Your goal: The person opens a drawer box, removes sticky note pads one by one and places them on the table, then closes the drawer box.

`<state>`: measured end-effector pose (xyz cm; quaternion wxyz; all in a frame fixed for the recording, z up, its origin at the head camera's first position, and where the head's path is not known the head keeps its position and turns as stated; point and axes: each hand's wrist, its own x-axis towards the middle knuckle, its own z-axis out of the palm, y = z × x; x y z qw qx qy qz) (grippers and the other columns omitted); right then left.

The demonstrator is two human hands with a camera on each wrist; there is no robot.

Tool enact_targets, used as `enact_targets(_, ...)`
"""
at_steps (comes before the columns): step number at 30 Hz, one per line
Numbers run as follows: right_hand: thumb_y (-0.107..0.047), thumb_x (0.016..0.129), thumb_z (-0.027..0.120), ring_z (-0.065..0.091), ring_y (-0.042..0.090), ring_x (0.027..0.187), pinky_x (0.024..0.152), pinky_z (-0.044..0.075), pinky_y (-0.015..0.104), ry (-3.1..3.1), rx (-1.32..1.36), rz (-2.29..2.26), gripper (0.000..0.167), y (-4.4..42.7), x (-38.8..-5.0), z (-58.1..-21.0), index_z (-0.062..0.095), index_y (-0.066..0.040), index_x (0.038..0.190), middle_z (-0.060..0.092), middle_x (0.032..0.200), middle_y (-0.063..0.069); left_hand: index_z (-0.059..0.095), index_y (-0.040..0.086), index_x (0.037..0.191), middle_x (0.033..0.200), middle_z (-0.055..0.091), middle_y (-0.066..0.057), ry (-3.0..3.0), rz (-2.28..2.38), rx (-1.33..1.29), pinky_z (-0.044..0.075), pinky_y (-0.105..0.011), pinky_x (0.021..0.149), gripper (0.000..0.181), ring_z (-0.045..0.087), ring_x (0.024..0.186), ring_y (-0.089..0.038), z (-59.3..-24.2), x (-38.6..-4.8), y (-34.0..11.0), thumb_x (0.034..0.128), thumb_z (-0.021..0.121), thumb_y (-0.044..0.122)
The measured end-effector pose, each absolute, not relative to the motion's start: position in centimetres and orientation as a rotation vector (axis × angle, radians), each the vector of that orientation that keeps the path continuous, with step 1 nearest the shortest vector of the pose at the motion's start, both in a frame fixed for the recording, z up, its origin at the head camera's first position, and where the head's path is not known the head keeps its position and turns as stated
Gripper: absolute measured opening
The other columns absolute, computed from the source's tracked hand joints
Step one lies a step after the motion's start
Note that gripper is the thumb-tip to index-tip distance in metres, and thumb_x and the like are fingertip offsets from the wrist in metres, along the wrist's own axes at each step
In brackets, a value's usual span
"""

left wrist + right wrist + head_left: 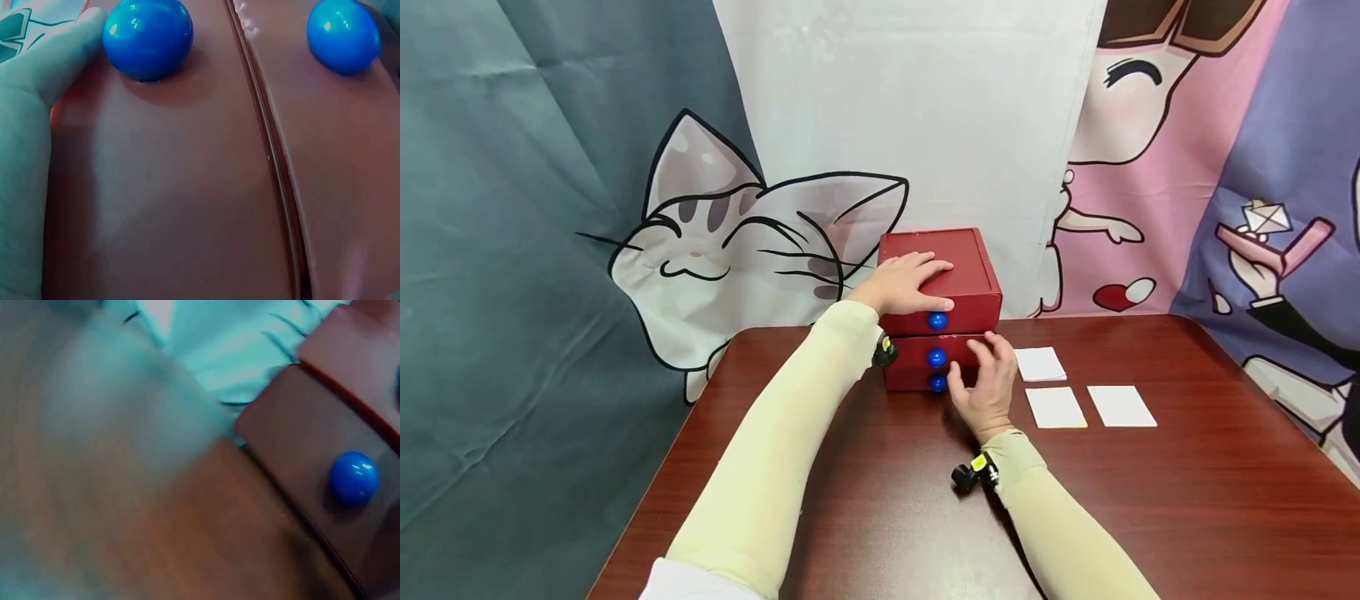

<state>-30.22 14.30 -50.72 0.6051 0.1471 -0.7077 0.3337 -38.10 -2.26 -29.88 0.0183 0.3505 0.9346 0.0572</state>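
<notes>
A small red chest of drawers [966, 258] with blue round knobs stands at the back of the table. My left hand [904, 283] rests on its top with the fingers spread. That hand's thumb [65, 59] lies along the top front edge, close to the upper blue knob [149, 37]. Before the lower drawers is my right hand [987, 387], its fingers apart and slightly bent, with nothing seen between them. Left of its thumb are the middle knob [936, 357] and the bottom knob [937, 382]. In the right wrist view the hand is blurred, with a blue knob [354, 479] at the right.
White square paper stacks lie right of the chest: a back one [1040, 364], a front one [1056, 407] and a right one [1122, 406]. The brown wooden table [880, 517] stretches toward me. A printed cloth [910, 100] hangs directly behind the chest.
</notes>
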Motion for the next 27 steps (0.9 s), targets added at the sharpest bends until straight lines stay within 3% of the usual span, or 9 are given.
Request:
enact_targets(6,-0.022,0.081,0.069,0.036,0.046,0.138,0.114,0.022,0.068,-1.708,0.365,0.524,0.056,14.0,-29.8,-50.3,0.06,-0.006,0.134,0.039,0.148,0.024,0.032,0.032,0.159,0.167,0.023,-0.006,2.907,0.184,1.085,0.012,-0.052,0.124,0.08,0.019,0.153,-0.028,-29.9,-38.0,-2.2,0.0912,0.051,0.069)
enact_targets(8,-0.02,0.08,0.069,0.039,0.046,0.137,0.112,0.025,0.069,-1.693,0.438,0.499,0.055,13.9,-29.6,-50.3,0.062,-0.007,0.133,0.042,0.146,0.024,0.032,0.032,0.159,0.167,0.023,-0.006,2.911,0.183,1.082,0.012,-0.051,0.124,0.079,0.02,0.153,-0.028,-29.9,-37.9,-2.3,0.0912,0.051,0.069)
enact_targets(15,-0.018,0.085,0.066,0.052,0.044,0.125,0.106,0.038,0.059,-1.776,0.752,0.399,0.046,13.3,-29.3,-50.3,0.068,-0.01,0.13,0.058,0.134,0.023,0.032,0.031,0.159,0.167,0.024,-0.006,2.913,0.185,1.081,0.013,-0.051,0.124,0.08,0.02,0.153,-0.028,-29.9,-37.9,-2.3,0.0912,0.052,0.069)
enact_targets(27,-0.019,0.086,0.055,0.048,0.042,0.128,0.112,0.036,0.053,-1.943,0.684,0.355,0.05,13.1,-29.3,-50.7,0.065,-0.014,0.135,0.055,0.138,0.02,0.032,0.032,0.159,0.167,0.024,-0.005,2.91,0.197,1.086,0.012,-0.053,0.123,0.08,0.02,0.153,-0.028,-30.1,-38.1,-2.3,0.0906,0.052,0.068)
